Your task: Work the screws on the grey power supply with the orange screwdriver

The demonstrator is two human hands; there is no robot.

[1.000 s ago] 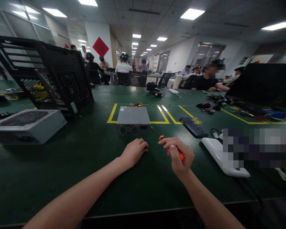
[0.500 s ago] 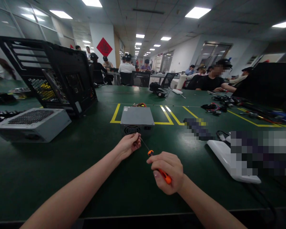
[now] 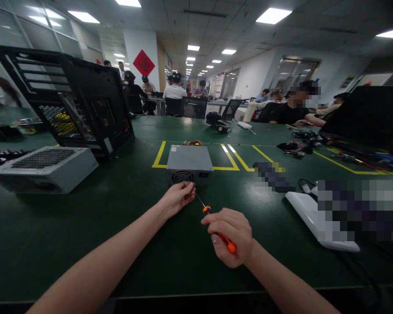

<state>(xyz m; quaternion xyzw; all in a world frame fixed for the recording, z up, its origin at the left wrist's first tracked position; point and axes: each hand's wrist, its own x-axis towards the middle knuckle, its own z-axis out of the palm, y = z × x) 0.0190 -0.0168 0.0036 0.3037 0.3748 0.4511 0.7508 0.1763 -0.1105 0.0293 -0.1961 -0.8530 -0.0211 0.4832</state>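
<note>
My right hand is wrapped round the orange and black handle of a screwdriver. Its thin shaft slants up and left to the fingertips of my left hand. Those fingers are pinched together at the tip; whatever lies between them is too small to make out. Just beyond them, a grey computer power supply rests on the green table, its fan grille and socket facing me. Colored wires show behind it. My left hand covers part of its lower front edge, and I cannot tell whether they touch.
At left, a second power supply lies before a black computer case. A white device sits to the right, below a blurred dark object. Cables and tools lie farther right. People sit at the back.
Both hands and the screwdriver hold nearly the same pose. The whole view has shifted very slightly, and the power supply stays in place.
</note>
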